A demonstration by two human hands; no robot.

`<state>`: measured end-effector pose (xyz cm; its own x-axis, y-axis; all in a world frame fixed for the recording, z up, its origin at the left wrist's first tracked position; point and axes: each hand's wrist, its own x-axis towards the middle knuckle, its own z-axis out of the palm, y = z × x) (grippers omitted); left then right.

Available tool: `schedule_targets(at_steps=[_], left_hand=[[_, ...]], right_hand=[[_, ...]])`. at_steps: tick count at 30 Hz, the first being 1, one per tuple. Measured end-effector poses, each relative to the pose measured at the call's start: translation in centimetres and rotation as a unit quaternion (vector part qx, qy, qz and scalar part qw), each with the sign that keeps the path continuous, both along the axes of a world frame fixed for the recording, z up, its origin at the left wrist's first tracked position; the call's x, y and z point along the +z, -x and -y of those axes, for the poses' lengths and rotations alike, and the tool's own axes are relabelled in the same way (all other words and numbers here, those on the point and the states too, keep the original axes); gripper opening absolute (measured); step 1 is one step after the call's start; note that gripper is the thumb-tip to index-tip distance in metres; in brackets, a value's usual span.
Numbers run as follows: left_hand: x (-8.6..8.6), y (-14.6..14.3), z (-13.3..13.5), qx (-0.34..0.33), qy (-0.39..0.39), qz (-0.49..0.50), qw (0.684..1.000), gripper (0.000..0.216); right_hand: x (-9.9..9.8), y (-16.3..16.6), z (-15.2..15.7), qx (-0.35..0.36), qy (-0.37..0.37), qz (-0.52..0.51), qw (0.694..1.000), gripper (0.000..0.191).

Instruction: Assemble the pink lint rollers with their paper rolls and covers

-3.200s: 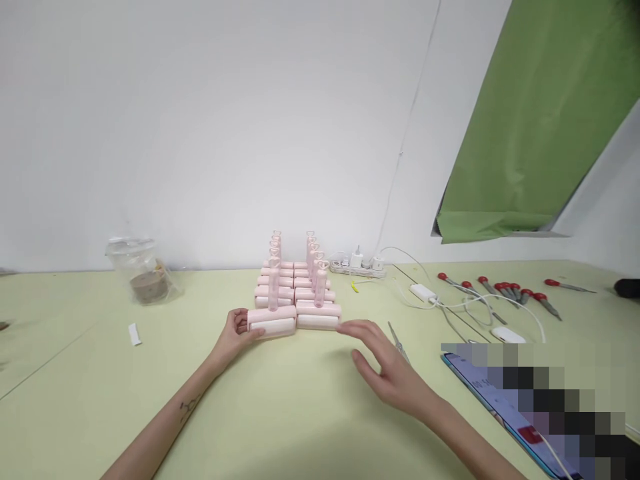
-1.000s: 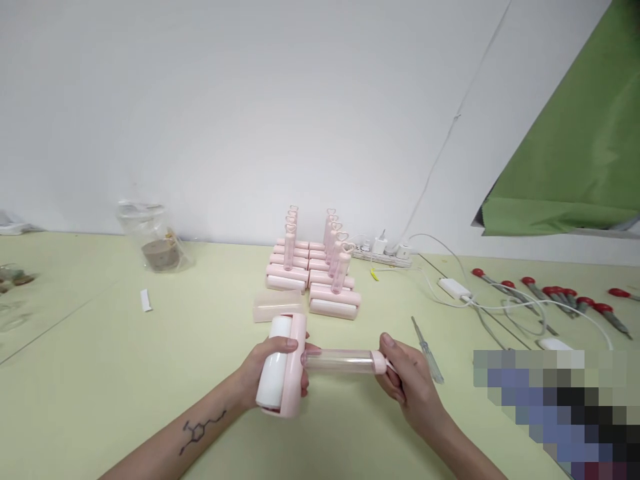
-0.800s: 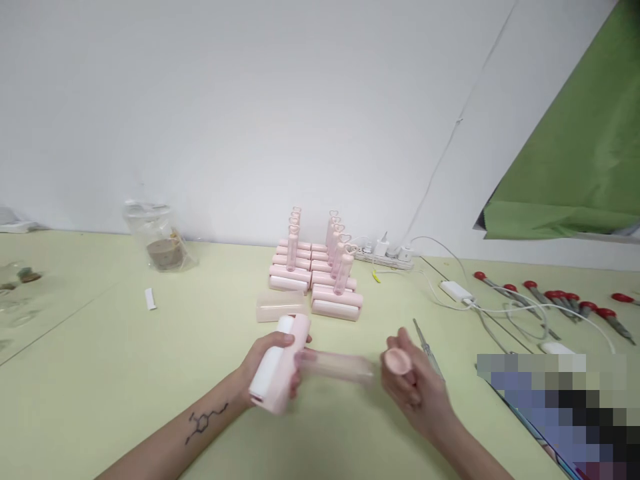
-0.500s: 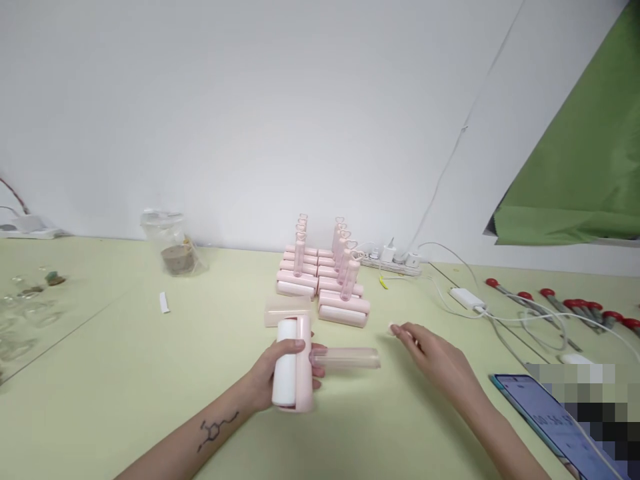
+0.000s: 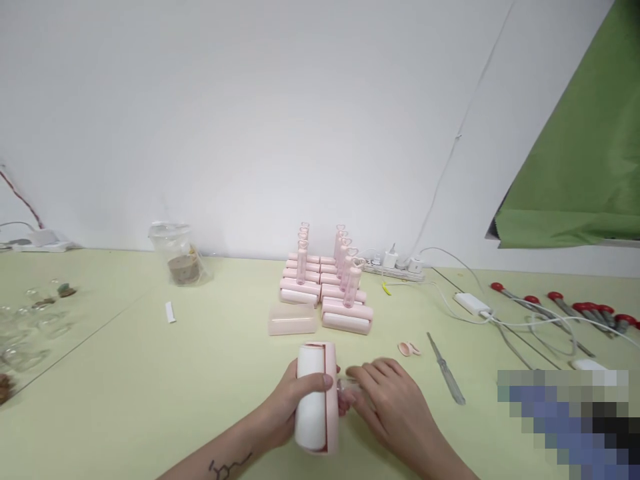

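Low in the middle, my left hand is closed around a lint roller with a white roll in a pink frame. The roller is held nearly upright, its handle pointing right. My right hand has its fingers closed about that clear handle, mostly covering it. To the right lies a small pink end cap with a loop. A translucent pink cover rests on the table just beyond the roller.
Several pink lint rollers stand in two rows behind. A grey metal tool lies right of the cap. Farther right are a white adapter, cables and red-ended tools. A plastic bag and glass pieces are left.
My right hand has let go of the small cap, now on the table, and moved left onto the handle. My left hand and the roller have shifted slightly right and down.
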<state>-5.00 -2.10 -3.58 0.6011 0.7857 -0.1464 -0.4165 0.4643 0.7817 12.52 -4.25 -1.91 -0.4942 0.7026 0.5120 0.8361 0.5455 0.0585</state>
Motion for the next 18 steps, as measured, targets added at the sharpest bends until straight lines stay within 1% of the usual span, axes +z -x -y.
schedule_targets(at_steps=[2, 4, 5, 7, 9, 12, 13, 14, 16, 17, 18], left_hand=[[-0.1, 0.1, 0.3, -0.078, 0.047, 0.012, 0.996, 0.029], [0.2, 0.4, 0.5, -0.148, 0.083, 0.027, 0.985, 0.035], [0.5, 0.4, 0.7, -0.170, 0.089, 0.036, 0.981, 0.037], [1.0, 0.3, 0.9, -0.194, 0.072, 0.048, 0.977, 0.038], [1.4, 0.0, 1.1, -0.204, 0.064, 0.041, 0.976, 0.037], [1.8, -0.3, 1.2, -0.179, 0.099, 0.018, 0.979, 0.035], [1.9, -0.2, 1.2, -0.192, 0.111, 0.004, 0.975, 0.035], [2.1, 0.0, 1.1, -0.221, 0.117, -0.014, 0.968, 0.036], [2.4, 0.7, 1.0, -0.302, 0.099, -0.053, 0.947, 0.040], [2.5, 1.0, 0.9, -0.331, 0.081, -0.070, 0.937, 0.044], [2.5, 1.4, 0.8, -0.342, 0.065, -0.080, 0.934, 0.047]], right_hand=[[-0.7, 0.1, 0.3, 0.003, -0.015, 0.011, 1.000, 0.035], [-1.0, -0.4, 0.3, 0.038, -0.049, 0.008, 0.998, 0.040], [-0.9, -0.8, 0.3, 0.063, -0.064, 0.002, 0.996, 0.040], [-0.5, -1.3, 0.4, 0.102, -0.087, -0.011, 0.991, 0.040], [0.0, -1.5, 0.4, 0.115, -0.099, -0.004, 0.988, 0.037], [0.6, -1.5, 0.6, 0.111, -0.100, 0.015, 0.989, 0.036], [0.8, -1.6, 0.7, 0.118, -0.090, 0.008, 0.989, 0.037], [0.9, -1.9, 0.8, 0.134, -0.073, -0.015, 0.988, 0.040], [1.3, -3.0, 0.9, 0.161, -0.045, -0.086, 0.982, 0.045], [1.5, -3.8, 0.8, 0.140, -0.034, -0.128, 0.981, 0.047], [1.8, -4.8, 0.6, 0.081, -0.020, -0.166, 0.983, 0.048]])
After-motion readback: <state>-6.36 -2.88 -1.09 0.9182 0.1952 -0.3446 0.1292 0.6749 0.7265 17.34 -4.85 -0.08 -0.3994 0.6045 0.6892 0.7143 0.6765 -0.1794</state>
